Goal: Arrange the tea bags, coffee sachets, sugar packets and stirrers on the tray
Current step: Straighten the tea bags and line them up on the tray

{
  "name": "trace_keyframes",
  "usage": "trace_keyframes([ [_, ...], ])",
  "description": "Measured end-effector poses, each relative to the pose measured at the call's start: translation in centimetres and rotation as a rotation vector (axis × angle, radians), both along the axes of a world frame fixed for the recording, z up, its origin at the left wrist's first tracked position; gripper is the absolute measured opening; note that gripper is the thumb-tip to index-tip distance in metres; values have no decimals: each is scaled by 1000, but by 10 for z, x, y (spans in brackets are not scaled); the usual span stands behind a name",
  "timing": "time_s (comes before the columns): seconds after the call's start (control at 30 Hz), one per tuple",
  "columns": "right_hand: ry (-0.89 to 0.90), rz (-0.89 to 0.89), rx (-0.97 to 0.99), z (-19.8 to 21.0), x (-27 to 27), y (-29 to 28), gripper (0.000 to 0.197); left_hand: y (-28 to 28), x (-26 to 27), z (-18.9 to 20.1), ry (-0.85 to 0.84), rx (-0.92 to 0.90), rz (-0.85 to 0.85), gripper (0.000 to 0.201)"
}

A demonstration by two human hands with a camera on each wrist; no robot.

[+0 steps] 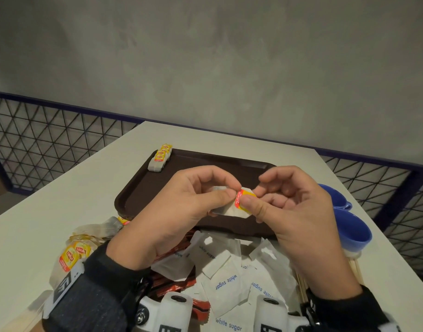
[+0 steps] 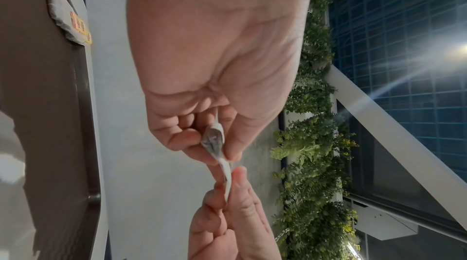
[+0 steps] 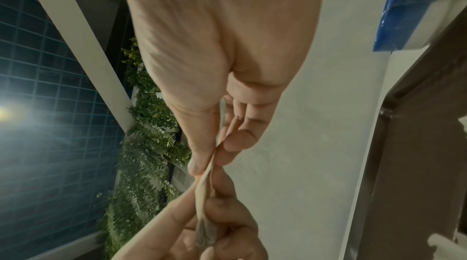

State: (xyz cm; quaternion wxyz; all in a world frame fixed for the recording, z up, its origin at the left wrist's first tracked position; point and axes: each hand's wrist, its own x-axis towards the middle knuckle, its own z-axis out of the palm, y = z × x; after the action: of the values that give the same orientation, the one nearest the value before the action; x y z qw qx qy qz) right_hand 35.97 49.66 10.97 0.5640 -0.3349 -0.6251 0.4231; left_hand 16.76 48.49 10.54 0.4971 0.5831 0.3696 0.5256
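Just above the near edge of a dark brown tray (image 1: pixel 143 188), two bare hands share one tea bag (image 1: pixel 232 209). The left hand (image 1: pixel 181 204) pinches the bag's papery pouch between thumb and fingers; the right hand (image 1: pixel 292 204) pinches its red and yellow tag (image 1: pixel 243 200), so each grip is clamped on the same bag. They seem to hold it this way to tidy the tag against the pouch before setting it down. On the tray, only the far left corner is filled: a short row of tea bags (image 1: pixel 160 159) stands there, tags up, which suggests this bag belongs beside them. Still waiting on the white counter (image 1: pixel 62 202) in front of the tray are loose tea bags (image 1: pixel 74 255) at the left, a heap of white sugar packets (image 1: pixel 229 271), red-brown coffee sachets (image 1: pixel 172 283) partly buried under it, and wooden stirrers (image 1: pixel 354 269) at the right. Two blue cups (image 1: pixel 354 231) sit just beside the tray's right end.
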Motion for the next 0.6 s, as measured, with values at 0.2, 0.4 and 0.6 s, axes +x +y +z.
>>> trace_keyframes([
  [0.2, 39, -5, 3, -2, -2, 0, 33, 1, 0, -1, -23, 8, 19, 10],
  [0.4, 89, -40, -27, -1, -6, -2, 31, 1, 2, -1, -59, 10, 8, 13],
  [0.6, 72, 14, -135, -2, -14, -5, 36, 4, 2, -3, -35, 86, 100, 13],
])
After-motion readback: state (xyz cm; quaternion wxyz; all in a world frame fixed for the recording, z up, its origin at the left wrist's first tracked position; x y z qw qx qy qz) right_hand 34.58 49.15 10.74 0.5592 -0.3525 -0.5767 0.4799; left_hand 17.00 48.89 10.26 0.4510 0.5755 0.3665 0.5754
